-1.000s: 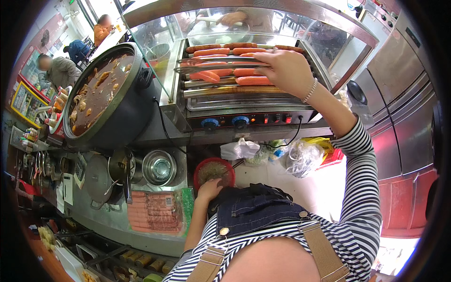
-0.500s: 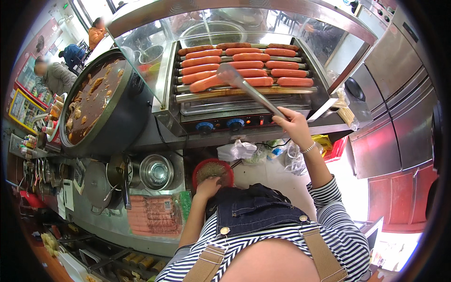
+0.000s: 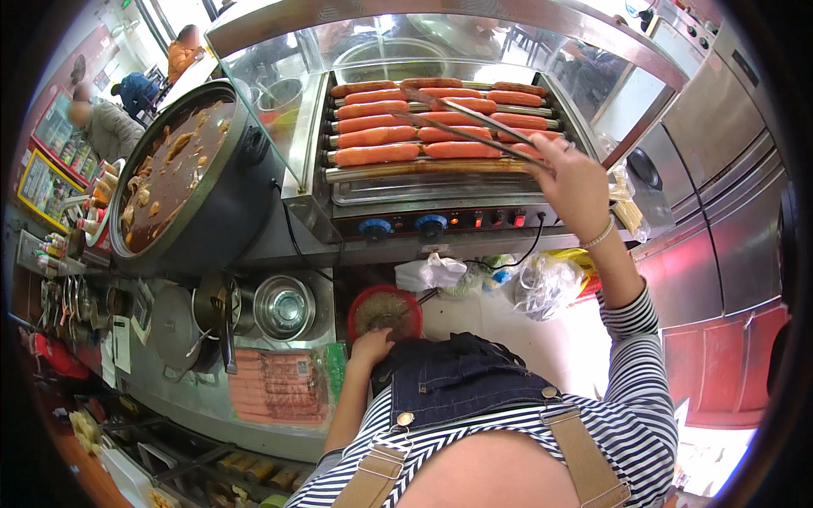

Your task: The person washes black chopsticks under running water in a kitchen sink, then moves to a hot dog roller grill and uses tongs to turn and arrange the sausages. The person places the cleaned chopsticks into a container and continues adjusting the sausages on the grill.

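Dark-grey metal, far left: a deep round pot with a thick rim [image 3: 233,212], almost full of a glossy brown liquid [image 3: 182,182] in which paler lumps float. Below it, on the steel counter, lies a flat clear plastic pack of pink sausages [image 3: 275,385], laid side by side. Just beyond the pack stands a round stainless-steel bowl [image 3: 273,326]; its contents cannot be made out.

Next, a round red plastic basin [image 3: 415,306], holding a murky, pale greyish mass. Left hand [image 3: 371,345] at its near rim, fingers bent inward; fingertips obscured, so cannot tell how far they are closed or whether they hold anything.

Above the basin, inside a glass-sided case [image 3: 262,118], a steel roller grill [image 3: 406,190] carries rows of orange-red sausages [image 3: 377,155], lying lengthwise along the rollers. Front panel: 2 blue knobs [image 3: 431,225] and lit red switches [image 3: 519,218].

Right hand [image 3: 576,186] above the grill's right front corner, thumb and fingers closed around long steel tongs [image 3: 508,127]. The 2 tong arms stand apart, tips pointing left over the sausages; contact at the tips cannot be told.

Right of the grill: a clear plastic bag of thin wooden sticks [image 3: 627,212].
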`<state>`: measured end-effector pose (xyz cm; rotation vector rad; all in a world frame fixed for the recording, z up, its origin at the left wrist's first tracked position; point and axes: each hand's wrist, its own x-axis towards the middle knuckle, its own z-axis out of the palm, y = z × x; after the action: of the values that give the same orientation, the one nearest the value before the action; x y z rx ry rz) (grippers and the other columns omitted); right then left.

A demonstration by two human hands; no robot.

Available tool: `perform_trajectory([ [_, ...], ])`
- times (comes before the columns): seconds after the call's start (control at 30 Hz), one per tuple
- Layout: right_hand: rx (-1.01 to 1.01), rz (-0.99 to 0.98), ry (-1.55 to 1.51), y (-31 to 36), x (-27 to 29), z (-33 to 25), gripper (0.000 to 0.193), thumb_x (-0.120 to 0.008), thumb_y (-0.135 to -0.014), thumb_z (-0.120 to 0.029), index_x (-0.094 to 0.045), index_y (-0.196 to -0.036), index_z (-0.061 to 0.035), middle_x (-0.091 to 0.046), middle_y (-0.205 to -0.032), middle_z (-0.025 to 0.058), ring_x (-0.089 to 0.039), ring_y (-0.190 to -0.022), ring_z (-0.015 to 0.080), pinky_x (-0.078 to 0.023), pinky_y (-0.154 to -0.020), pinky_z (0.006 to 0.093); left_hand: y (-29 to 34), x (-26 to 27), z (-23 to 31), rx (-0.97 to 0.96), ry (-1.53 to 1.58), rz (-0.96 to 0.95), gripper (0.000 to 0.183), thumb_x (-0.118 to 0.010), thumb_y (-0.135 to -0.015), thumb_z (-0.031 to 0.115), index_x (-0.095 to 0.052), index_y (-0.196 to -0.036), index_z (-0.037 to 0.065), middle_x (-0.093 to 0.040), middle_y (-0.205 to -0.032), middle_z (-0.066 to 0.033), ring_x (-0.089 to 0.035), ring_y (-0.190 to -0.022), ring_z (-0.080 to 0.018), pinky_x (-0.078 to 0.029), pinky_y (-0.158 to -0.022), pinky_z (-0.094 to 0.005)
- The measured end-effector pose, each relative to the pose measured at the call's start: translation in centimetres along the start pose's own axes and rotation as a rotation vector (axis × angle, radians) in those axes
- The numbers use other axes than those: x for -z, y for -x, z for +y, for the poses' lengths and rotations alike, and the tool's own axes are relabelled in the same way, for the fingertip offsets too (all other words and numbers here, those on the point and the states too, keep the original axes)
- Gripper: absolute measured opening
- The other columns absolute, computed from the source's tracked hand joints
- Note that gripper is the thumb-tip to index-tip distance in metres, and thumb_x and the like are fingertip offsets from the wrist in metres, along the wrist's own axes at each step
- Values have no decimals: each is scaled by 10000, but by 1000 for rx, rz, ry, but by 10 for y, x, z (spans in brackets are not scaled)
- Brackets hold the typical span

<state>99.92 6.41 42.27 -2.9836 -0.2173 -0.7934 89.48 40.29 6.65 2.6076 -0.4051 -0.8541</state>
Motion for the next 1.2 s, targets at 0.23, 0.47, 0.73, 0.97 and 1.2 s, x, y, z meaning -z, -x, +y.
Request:
perform_trajectory([
  [0.23, 318, 13, 194, -58, 25, -28, 311, -630, -791, -225, -606, -1073, -98, -650, -889, 79, -647, -753, 261, -515, -612, 360, 0, 1, -1, 7, -2, 5, 452, -555, -843, 326, -506, -1255, 148, -555, -1223, -146, -540, -1119, -307, -455, -913, -418],
  [0.47, 466, 2, 250, -84, 30, -63, 278, -625, -763, -177, -620, -1026, -83, -641, -827, 95, -647, -696, 260, -513, -583, 364, 2, -1, -1, 3, 31, 98, 466, -560, -844, 327, -503, -1270, 147, -552, -1224, -148, -544, -1110, -310, -457, -910, -411],
  [0.73, 391, -28, 275, -76, 33, -42, 244, -628, -785, -199, -620, -1001, -84, -627, -801, 93, -644, -699, 250, -509, -589, 364, 21, -12, -17, 90, 77, 87, 455, -587, -831, 314, -532, -1243, 129, -564, -1199, -163, -557, -1086, -319, -458, -908, -409],
  [0.97, 298, -140, 329, -50, 25, -15, 256, -629, -778, -167, -595, -1022, -100, -619, -794, 83, -642, -709, 231, -503, -583, 358, 21, -5, -14, 71, 75, 74, 444, -585, -830, 306, -541, -1231, 121, -570, -1186, -167, -563, -1073, -317, -459, -902, -407],
  [1.2, 334, -76, 367, -38, 16, -14, 252, -605, -767, -119, -592, -1017, -92, -612, -791, 66, -639, -723, 223, -503, -586, 350, 4, 11, 2, 40, 8, 55, 458, -558, -844, 313, -510, -1266, 140, -567, -1202, -154, -560, -1088, -310, -458, -905, -415],
])
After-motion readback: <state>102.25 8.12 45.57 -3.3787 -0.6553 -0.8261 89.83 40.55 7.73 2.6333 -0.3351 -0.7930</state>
